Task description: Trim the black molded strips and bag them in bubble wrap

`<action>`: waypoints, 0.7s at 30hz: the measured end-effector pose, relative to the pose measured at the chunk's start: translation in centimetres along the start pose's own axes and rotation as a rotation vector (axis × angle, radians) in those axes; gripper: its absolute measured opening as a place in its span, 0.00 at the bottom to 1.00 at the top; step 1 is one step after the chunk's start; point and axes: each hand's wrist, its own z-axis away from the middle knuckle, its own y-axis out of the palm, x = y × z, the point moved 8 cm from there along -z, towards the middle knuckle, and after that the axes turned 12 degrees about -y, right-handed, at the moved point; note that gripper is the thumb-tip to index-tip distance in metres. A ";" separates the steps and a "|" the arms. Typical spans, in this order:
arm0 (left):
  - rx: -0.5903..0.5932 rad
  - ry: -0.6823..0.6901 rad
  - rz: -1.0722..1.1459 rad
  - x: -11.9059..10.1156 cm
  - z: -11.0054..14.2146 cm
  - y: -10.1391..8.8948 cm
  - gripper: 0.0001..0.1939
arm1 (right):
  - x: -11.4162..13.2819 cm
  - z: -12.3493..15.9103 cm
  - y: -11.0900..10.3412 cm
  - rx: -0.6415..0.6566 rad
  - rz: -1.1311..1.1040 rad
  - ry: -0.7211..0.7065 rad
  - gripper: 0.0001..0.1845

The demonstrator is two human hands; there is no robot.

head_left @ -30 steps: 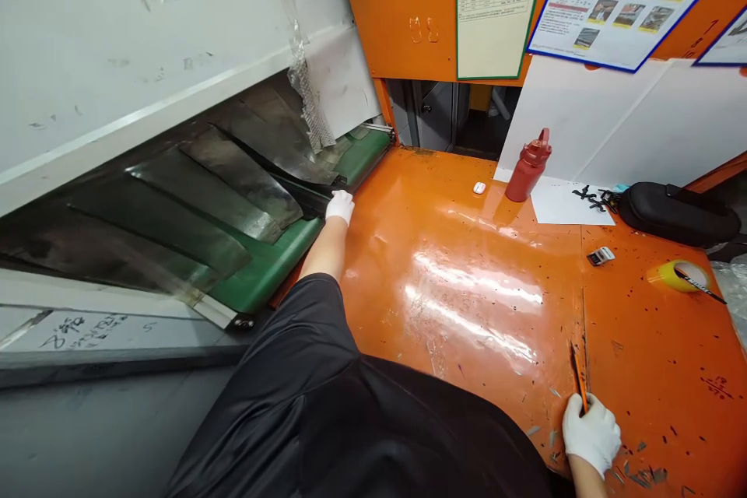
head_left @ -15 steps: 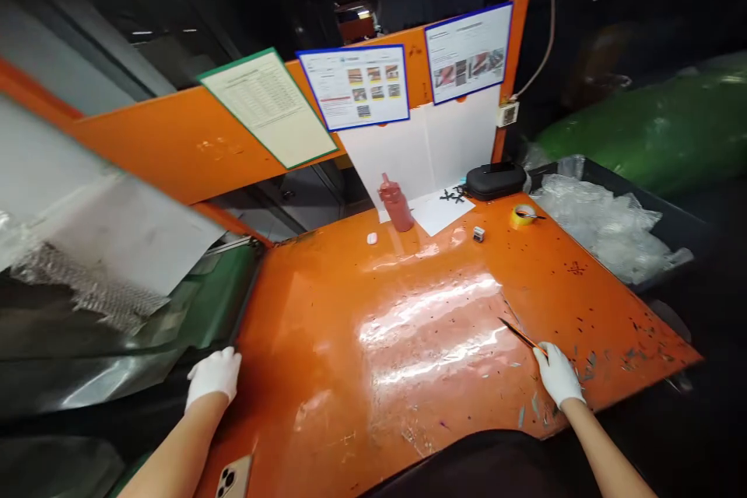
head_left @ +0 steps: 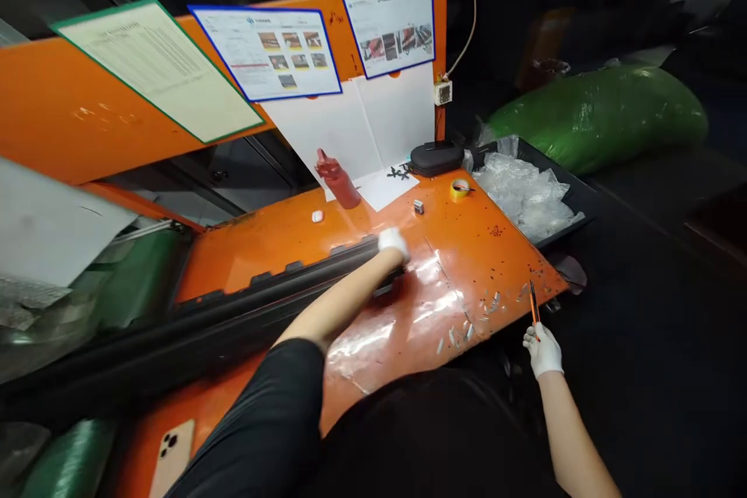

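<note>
A long black rubber strip (head_left: 262,302) lies across the orange table (head_left: 487,257). The left hand (head_left: 392,243) wears a white glove and is closed over the far end of the strip. The right hand (head_left: 542,350) wears a white glove too and is closed around a thin orange tool (head_left: 533,303), which points up. This hand is past the edge of the table, not touching it.

Small pale scraps (head_left: 470,324) lie on the table near the edge. A phone (head_left: 172,459) lies near the near end of the strip. Farther back are a red bottle (head_left: 337,183), a white paper (head_left: 382,189), a black case (head_left: 436,158), and a roll of yellow tape (head_left: 460,188). A black bin (head_left: 575,201) of clear plastic (head_left: 522,194) sits just beside the table.
</note>
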 end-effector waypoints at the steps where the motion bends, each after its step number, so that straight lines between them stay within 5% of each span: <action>1: 0.075 -0.039 0.000 -4.8 -2.0 0.9 0.30 | 0.7 -0.4 -1.0 -0.009 -0.017 0.002 0.27; 4: 0.193 -0.086 0.046 -19.1 -7.0 3.4 0.10 | 2.9 -1.8 -3.8 -0.001 -0.051 0.002 0.25; 7: 0.234 -0.090 0.134 -30.3 -10.3 6.2 0.17 | 5.7 -3.7 -6.6 0.027 -0.050 -0.014 0.24; 9: 0.249 -0.087 0.192 -35.2 -10.9 8.4 0.18 | 7.6 -5.0 -8.9 0.030 -0.022 -0.023 0.24; 12: 0.236 -0.050 0.260 -39.1 -9.4 11.5 0.20 | 10.5 -6.9 -12.9 -0.001 0.050 -0.031 0.23; 15: 0.190 0.010 0.305 -38.9 -6.2 13.3 0.25 | 12.9 -8.9 -16.4 -0.057 0.142 -0.034 0.24; 17: 0.166 0.016 0.316 -36.0 -3.4 14.0 0.25 | 14.4 -10.7 -17.9 -0.084 0.210 -0.033 0.25; 19: 0.127 -0.031 0.315 -30.3 -0.4 14.4 0.26 | 16.1 -12.8 -18.7 -0.103 0.278 -0.052 0.25; 21: 0.109 -0.150 0.267 -22.2 2.6 14.9 0.25 | 18.3 -15.2 -18.8 -0.129 0.333 -0.105 0.22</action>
